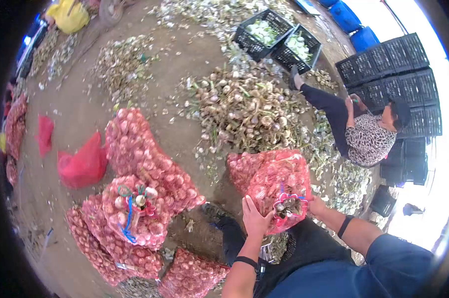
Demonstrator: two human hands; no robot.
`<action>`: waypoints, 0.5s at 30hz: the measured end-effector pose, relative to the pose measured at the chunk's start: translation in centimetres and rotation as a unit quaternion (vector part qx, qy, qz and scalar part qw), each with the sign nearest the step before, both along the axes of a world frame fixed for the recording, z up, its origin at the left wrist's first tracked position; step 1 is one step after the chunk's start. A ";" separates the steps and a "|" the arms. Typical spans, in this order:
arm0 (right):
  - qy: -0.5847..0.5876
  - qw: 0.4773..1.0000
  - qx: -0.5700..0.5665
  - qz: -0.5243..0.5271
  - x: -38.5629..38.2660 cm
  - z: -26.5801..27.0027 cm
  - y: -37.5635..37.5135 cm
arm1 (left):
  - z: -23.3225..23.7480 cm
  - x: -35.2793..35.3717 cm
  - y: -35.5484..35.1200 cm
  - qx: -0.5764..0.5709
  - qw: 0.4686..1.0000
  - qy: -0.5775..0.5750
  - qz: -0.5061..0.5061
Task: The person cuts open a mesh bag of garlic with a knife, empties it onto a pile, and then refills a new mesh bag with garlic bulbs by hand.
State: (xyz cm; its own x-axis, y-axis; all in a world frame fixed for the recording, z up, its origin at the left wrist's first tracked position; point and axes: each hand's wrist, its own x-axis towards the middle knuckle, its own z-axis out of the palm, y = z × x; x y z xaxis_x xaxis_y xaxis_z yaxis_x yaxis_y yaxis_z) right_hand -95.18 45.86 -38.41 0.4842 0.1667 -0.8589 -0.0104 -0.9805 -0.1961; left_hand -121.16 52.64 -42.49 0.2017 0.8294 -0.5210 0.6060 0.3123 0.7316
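In front of my body stands a red mesh sack of garlic [279, 179], its mouth partly open towards me with a white and red drawn edge and a blue string. My left hand [256, 216] grips the sack's left side near the mouth, thumb towards the opening. On the right side, my right hand [317, 206] holds the mesh; its fingers are partly hidden behind the sack. Dry, dark garlic tops show inside the mouth. Beyond the sack lies a big heap of loose garlic bulbs [249, 111].
Several full garlic sacks [150, 164] lean together at left, one tied with blue string [129, 223]. Red empty-looking mesh bags [83, 161] lie beyond. A seated person [371, 136] works at right before stacked black crates [393, 74]. Two crates of peeled-looking garlic [263, 32] stand behind the heap.
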 end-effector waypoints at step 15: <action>-0.091 0.971 0.056 0.214 8.5 -0.6 -5.8 | -2.4 14.7 6.0 0.029 0.974 -0.183 0.133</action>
